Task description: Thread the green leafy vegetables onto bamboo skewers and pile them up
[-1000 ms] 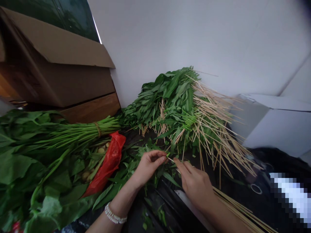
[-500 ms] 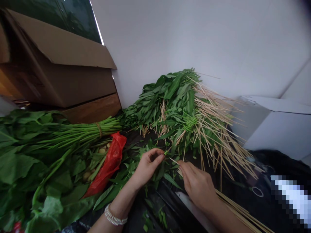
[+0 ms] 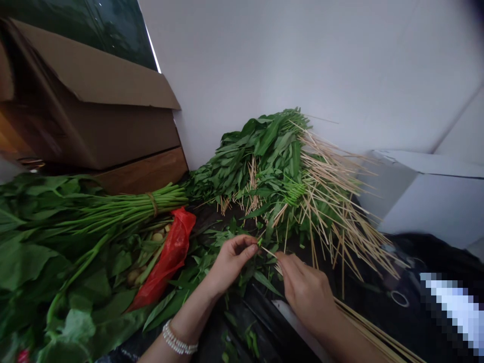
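Between finger and thumb, my left hand (image 3: 236, 259) pinches a short green stem piece (image 3: 259, 242). My right hand (image 3: 306, 287) grips a thin wooden skewer (image 3: 269, 251), its tip at the green piece; whether it has pierced the piece I cannot tell. More skewers (image 3: 372, 327) run out below my right wrist. Beyond both hands lies a heap of leafy greens (image 3: 260, 143), with many skewers (image 3: 340, 196) fanning out of it to the right. Loose leaves (image 3: 212, 247) lie beneath and around my left hand.
A tied bundle of leafy stems (image 3: 124, 206) and a red plastic bag (image 3: 170, 257) are on the left. Behind them stands an open cardboard box (image 3: 124, 131). At the right is a white box (image 3: 427, 201); black plastic (image 3: 272, 322) covers the surface in front.
The skewer tip has moved left and now meets the green piece, where a small gap showed before. My left hand has stayed nearly in place.
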### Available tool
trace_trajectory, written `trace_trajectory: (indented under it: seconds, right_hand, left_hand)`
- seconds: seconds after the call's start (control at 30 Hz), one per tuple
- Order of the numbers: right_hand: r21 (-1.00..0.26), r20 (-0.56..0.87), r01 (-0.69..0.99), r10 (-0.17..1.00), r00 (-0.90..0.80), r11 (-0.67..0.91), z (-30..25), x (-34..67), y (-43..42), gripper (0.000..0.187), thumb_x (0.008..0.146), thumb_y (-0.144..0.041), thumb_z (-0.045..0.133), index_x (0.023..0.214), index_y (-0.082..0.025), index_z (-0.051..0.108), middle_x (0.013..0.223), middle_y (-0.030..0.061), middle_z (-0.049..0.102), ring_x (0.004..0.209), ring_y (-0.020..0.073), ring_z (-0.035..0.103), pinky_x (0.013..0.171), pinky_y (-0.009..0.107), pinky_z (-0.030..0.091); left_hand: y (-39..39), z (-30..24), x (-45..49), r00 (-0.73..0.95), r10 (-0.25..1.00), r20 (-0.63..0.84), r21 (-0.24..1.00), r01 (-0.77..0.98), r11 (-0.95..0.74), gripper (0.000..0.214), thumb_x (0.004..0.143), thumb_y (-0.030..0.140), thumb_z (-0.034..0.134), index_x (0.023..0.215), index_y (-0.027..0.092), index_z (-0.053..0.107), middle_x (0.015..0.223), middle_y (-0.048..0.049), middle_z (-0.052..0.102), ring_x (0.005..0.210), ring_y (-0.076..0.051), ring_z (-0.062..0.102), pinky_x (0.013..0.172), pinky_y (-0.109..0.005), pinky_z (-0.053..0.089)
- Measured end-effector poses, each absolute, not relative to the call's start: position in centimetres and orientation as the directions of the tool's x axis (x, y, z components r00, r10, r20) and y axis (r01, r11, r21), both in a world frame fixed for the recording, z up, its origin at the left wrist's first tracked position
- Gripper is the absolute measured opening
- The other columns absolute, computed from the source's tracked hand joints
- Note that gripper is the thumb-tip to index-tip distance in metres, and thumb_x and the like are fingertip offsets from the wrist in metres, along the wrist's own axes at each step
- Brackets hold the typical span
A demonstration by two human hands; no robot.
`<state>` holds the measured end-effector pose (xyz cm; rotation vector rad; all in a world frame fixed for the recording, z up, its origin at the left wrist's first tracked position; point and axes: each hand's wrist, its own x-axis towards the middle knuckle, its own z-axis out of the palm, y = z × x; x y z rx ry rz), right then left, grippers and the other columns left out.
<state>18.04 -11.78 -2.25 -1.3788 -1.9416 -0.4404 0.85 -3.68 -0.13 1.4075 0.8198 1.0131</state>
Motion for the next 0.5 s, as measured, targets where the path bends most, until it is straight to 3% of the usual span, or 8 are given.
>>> trace_trajectory:
  seconds: [0.5]
  right_hand:
    - [-0.126,0.697,0.921,0.694,-0.182,0.368,-2.52,17.88,-11.83,0.029,0.095,-0.012,0.033,0.107,-0.014,0.060,0.079,0.0044,0.066,0.066,0.0137,0.065,0.061,0.023,0.045]
  left_hand:
    - [-3.87,-0.26,1.04,0.414,0.905,0.102,0.994,-0.076,-0.078,0.025,0.071,0.039,0.074,0.079,0.016,0.069,0.074,-0.0017,0.066,0.070,-0.013,0.058,0.068,-0.022,0.046]
